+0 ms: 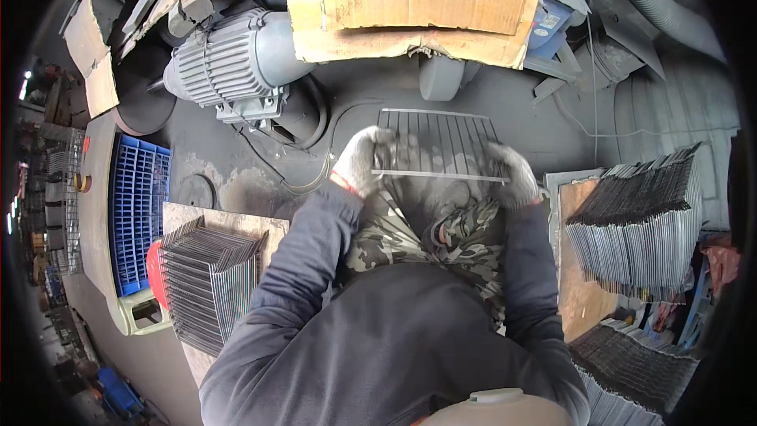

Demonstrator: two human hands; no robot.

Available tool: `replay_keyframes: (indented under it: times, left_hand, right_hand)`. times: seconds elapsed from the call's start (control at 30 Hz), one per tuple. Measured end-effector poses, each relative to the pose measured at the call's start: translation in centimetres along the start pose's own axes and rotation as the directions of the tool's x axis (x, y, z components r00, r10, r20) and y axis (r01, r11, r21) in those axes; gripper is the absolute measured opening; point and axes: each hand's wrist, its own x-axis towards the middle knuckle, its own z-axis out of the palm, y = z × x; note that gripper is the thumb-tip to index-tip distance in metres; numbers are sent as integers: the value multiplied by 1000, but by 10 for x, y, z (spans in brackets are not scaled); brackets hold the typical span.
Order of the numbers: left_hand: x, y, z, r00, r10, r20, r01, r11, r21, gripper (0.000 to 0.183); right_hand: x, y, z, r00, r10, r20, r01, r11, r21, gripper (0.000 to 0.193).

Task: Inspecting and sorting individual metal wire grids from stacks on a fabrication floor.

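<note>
In front of my lap, a flat metal wire rack (438, 176) with two pale edge bars and dark parallel wires is held up between my hands. My left hand (363, 162), in a whitish work glove, grips its left end. The right end is in my right hand (514, 176), gloved the same way. Fingers on both sides curl round the rack's ends and are partly hidden or blurred. Beyond the rack, apart from it, a grey wheel-like part (441, 79) shows under a cardboard sheet (410, 0).
A finned grey electric motor (225, 59) stands at the far left. Stacked wire racks lie on a board to my left (209, 292), on a wooden surface to my right (635, 229), and lower right (631, 367). A blue plastic crate (142, 213) sits further left. Loose cable crosses the floor.
</note>
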Motion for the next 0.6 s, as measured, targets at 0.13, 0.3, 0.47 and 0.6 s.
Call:
replay_keyframes:
  times: [0.13, 0.3, 0.47, 0.6]
  left_hand:
    - [28, 23, 17, 1000, -3, -1, 3, 997, 75, 31]
    - [36, 41, 11, 991, 72, 114, -73, 997, 13, 21]
    - [-63, -19, 58, 980, 110, 164, -147, 961, 234, 47]
    - [-87, -40, 73, 967, 6, 255, -128, 877, 464, 63]
  right_hand:
    - [50, 15, -15, 972, 233, 41, -214, 795, 567, 30]
    - [53, -5, -13, 964, 253, 87, -264, 846, 463, 40]
    - [-79, -83, -2, 999, -33, 13, 30, 983, 181, 67]
    - [-148, -105, -12, 964, 77, -256, -35, 986, 165, 50]
